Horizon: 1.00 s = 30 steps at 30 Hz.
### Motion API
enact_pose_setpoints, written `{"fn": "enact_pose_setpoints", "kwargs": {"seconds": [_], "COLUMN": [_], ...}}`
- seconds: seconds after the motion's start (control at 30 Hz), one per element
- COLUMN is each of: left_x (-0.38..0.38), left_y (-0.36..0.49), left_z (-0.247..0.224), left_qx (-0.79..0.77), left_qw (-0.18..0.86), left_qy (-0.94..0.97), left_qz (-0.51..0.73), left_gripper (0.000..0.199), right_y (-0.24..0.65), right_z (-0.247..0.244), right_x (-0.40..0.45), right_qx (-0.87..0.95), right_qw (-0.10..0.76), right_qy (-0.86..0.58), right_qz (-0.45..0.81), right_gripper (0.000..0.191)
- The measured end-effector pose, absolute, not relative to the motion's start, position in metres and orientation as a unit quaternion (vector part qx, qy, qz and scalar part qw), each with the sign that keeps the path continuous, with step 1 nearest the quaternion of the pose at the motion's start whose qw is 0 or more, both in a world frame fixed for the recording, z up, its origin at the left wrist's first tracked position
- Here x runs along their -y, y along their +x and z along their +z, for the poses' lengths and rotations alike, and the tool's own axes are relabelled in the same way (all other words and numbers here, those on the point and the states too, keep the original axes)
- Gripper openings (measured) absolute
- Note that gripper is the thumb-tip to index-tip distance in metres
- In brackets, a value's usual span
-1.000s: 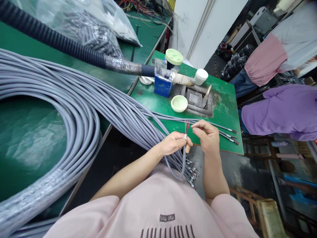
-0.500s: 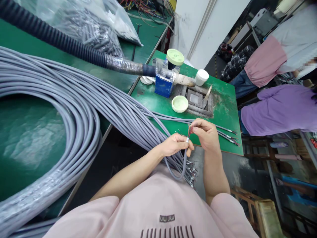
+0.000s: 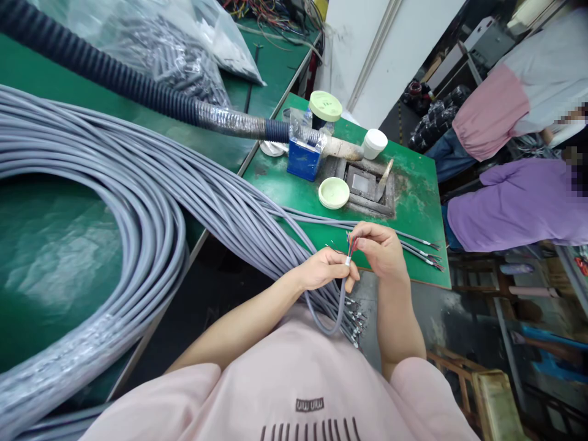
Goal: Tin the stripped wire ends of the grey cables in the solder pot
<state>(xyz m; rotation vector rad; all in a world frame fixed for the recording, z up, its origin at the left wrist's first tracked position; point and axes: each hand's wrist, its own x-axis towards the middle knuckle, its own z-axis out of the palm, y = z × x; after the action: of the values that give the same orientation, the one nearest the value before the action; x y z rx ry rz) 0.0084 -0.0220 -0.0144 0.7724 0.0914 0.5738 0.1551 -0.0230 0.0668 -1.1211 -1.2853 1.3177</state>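
Observation:
My left hand [image 3: 327, 268] is closed round a grey cable [image 3: 340, 312] just below its white-banded end. Thin coloured wires [image 3: 353, 245] fan out of that end, red ones among them. My right hand [image 3: 379, 246] pinches these wires between thumb and fingers. The held cable loops down in front of my shirt. Beside and behind my left hand runs a thick bundle of grey cables [image 3: 220, 190], with many stripped ends hanging below. Several more cable ends [image 3: 425, 257] lie on the green table [image 3: 413, 177], right of my right hand.
On the table stand a blue box [image 3: 303, 160], a green dish [image 3: 334, 193], a white jar [image 3: 375, 143] and a square metal fixture [image 3: 365, 184]. A black corrugated hose [image 3: 151, 95] crosses above. Two people [image 3: 519, 202] are at the right.
The coloured wires have shifted slightly between my fingers, and my right hand has moved a little. My left hand keeps its hold on the cable.

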Motion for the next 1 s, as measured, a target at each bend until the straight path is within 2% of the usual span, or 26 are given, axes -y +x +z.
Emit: {"fn": "enact_pose_setpoints", "kwargs": {"seconds": [0.23,0.37,0.53,0.63,0.8,1.0], "left_x": [0.020,0.019,0.024,0.026,0.025,0.024], "left_y": [0.008,0.008,0.012,0.015,0.013,0.013], "left_z": [-0.015,-0.016,-0.018,-0.020,-0.023,-0.024], "left_qx": [-0.034,-0.065,-0.054,-0.030,0.006,0.002], "left_qw": [0.881,0.870,0.871,0.881,0.895,0.894], "left_qy": [0.358,0.371,0.377,0.346,0.311,0.323], "left_qz": [0.307,0.317,0.311,0.321,0.320,0.311], "left_gripper": [0.032,0.037,0.032,0.033,0.031,0.035], "right_y": [0.151,0.142,0.140,0.145,0.150,0.145], "right_z": [0.056,0.050,0.057,0.060,0.055,0.052], "right_x": [0.025,0.027,0.024,0.023,0.024,0.025], "right_qx": [0.493,0.448,0.401,0.404,0.428,0.445], "right_qw": [0.525,0.598,0.665,0.651,0.577,0.544], "right_qy": [-0.459,-0.461,-0.450,-0.457,-0.469,-0.452], "right_qz": [0.521,0.479,0.441,0.451,0.513,0.549], "right_gripper": [0.002,0.009,0.016,0.014,0.001,0.005]}}
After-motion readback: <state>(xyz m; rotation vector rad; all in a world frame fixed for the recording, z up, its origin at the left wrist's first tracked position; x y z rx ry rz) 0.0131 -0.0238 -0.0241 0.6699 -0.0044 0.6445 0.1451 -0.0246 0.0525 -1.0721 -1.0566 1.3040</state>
